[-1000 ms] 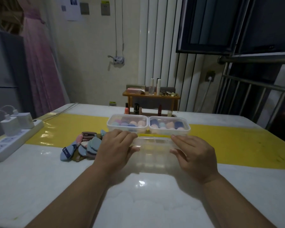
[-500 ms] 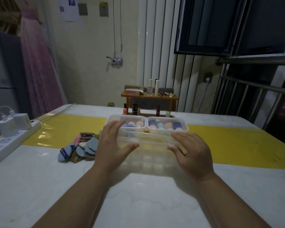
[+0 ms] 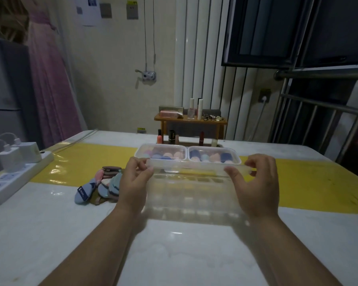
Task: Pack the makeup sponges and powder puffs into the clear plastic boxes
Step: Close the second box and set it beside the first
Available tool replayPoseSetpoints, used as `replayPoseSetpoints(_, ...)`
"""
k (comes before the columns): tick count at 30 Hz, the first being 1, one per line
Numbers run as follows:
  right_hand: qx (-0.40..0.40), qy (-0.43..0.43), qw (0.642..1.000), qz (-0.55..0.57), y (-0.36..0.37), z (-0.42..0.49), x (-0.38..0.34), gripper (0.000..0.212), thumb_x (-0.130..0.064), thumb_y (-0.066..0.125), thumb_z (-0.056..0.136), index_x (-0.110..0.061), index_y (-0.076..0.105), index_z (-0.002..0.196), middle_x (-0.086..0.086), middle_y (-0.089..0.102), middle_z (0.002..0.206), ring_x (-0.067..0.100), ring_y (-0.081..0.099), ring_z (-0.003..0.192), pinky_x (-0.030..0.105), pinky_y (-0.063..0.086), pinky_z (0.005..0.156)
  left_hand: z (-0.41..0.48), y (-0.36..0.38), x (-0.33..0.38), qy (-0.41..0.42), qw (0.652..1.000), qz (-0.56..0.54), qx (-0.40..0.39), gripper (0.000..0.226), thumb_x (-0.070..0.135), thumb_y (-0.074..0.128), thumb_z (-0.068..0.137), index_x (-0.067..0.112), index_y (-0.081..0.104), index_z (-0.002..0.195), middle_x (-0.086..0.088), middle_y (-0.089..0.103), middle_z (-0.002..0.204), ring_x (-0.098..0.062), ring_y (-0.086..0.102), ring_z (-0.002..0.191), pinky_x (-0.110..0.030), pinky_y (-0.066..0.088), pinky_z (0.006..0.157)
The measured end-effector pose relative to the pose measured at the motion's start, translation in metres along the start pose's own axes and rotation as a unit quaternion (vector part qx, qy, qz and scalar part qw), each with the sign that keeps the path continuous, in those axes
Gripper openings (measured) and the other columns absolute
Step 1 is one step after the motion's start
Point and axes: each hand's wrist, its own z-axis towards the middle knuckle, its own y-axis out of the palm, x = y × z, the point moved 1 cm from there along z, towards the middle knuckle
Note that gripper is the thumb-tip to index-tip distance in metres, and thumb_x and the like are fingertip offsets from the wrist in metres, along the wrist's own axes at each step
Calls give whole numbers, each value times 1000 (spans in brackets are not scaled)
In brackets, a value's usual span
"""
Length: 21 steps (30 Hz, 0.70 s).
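Note:
A wide clear plastic box (image 3: 191, 195) with several empty compartments lies in front of me on the white table (image 3: 39, 234). Its clear lid (image 3: 194, 169) is tilted up at the far edge. My left hand (image 3: 133, 182) pinches the lid's left end and my right hand (image 3: 255, 185) pinches its right end. Behind it stand two closed clear boxes, the left box (image 3: 160, 154) and the right box (image 3: 214, 156), each filled with coloured makeup sponges. A pile of flat powder puffs (image 3: 100, 185) in blue, pink and brown lies just left of my left hand.
A yellow runner (image 3: 310, 182) crosses the table. A white power strip (image 3: 12, 174) with chargers sits at the left edge. Lipsticks and nail polish (image 3: 171, 137) stand behind the boxes, in front of a small wooden shelf (image 3: 190, 120) with bottles.
Both hands went from lying flat on the closed lid to gripping its ends, and the lid's far edge has lifted off the box.

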Motion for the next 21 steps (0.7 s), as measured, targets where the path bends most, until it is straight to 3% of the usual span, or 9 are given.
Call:
replayPoseSetpoints(2, 4, 42, 998, 46, 0, -1, 1, 43, -54, 66, 83, -14, 51, 77, 0, 48, 92, 6, 48, 78, 19, 43, 68, 0, -1, 0, -33, 999, -31, 13, 8, 7, 57, 75, 9, 50, 75, -4, 67, 105, -26, 62, 91, -32, 53, 62)
replayPoseSetpoints(4, 16, 69, 994, 89, -2, -2, 5, 41, -51, 57, 85, -12, 54, 71, 2, 49, 91, -7, 49, 79, 5, 38, 70, 1, -3, 2, -61, 996, -51, 32, 7, 6, 53, 66, 9, 57, 71, -4, 66, 113, -27, 62, 96, -30, 52, 60)
replayPoseSetpoints(7, 5, 109, 988, 112, -2, -2, 8, 21, -32, 58, 88, -13, 65, 83, 0, 53, 96, -3, 50, 81, 1, 39, 69, -2, 0, 6, -81, 994, -67, 28, 28, 9, 51, 61, 14, 68, 83, -10, 63, 104, -28, 59, 93, -36, 52, 69)
replayPoseSetpoints(9, -30, 145, 982, 116, -1, -1, 8, 13, -12, 60, 92, -15, 71, 99, -1, 57, 106, 6, 54, 93, -1, 38, 71, -2, 2, 8, -88, 995, -44, 22, 43, 11, 50, 61, 17, 70, 98, -9, 64, 110, -29, 60, 99, -44, 50, 84)
replayPoseSetpoints(12, -82, 188, 969, 138, 1, 1, 9, 36, 2, 56, 91, -22, 68, 115, -6, 58, 116, 14, 58, 107, 12, 42, 80, -2, 3, 12, -84, 996, -12, 12, 55, 10, 48, 60, 21, 68, 109, -5, 65, 117, -29, 59, 109, -54, 43, 99)
replayPoseSetpoints(15, -122, 227, 953, 157, 2, 2, 9, 48, 2, 53, 92, -25, 62, 130, -7, 57, 130, 13, 54, 118, 30, 48, 92, -3, 4, 15, -110, 994, -24, -3, 60, -5, 38, 68, 20, 65, 116, 3, 72, 102, -16, 68, 94, -32, 57, 75)
replayPoseSetpoints(17, -165, 254, 937, 173, 3, 2, 9, 59, 3, 51, 92, -27, 52, 142, -7, 51, 141, 11, 49, 125, 38, 47, 101, -6, 6, 17, -128, 991, -33, -19, 69, -16, 28, 71, 17, 61, 122, 7, 75, 91, -8, 71, 81, -20, 56, 59)
replayPoseSetpoints(21, -249, 253, 918, 177, 4, 8, 3, 72, 2, 58, 89, -30, 38, 150, -10, 45, 145, 4, 51, 118, 39, 48, 101, -4, 4, 19, -150, 988, -32, -20, 74, -18, 24, 73, 15, 54, 132, 10, 74, 92, -2, 71, 77, -18, 55, 59)
